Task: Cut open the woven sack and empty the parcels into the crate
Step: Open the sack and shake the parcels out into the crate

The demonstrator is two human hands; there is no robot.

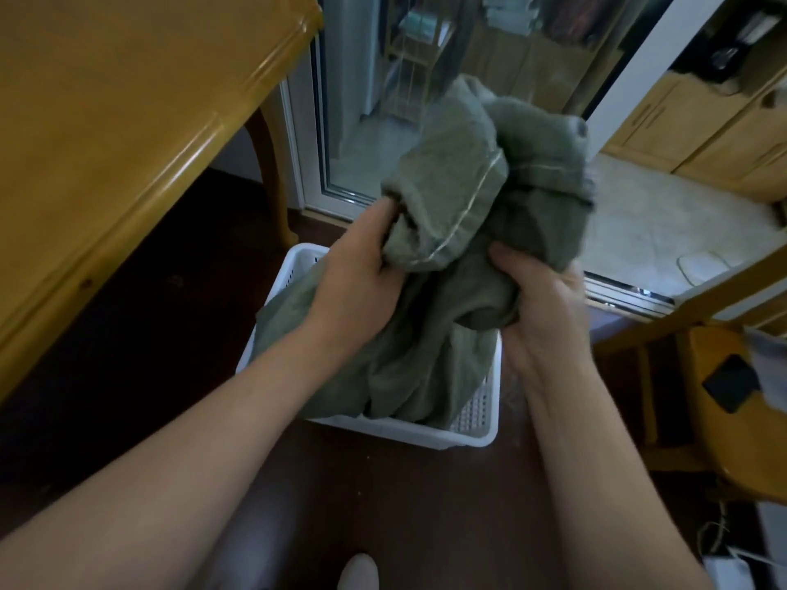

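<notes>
- The woven sack point(477, 193) was held bunched above the white crate point(409, 430), its lower folds hanging inside.
- The left hand point(362, 274) had its grip clenched on a gathered fold; the right hand point(538, 308) grasped the other side.
- No parcels showed, because the sack hid the crate's inside.
- The cutting looked done and the sack seemed to be at the emptying step, perhaps near its end.

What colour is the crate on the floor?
The crate under the sack is white; the head view shows it best.
</notes>
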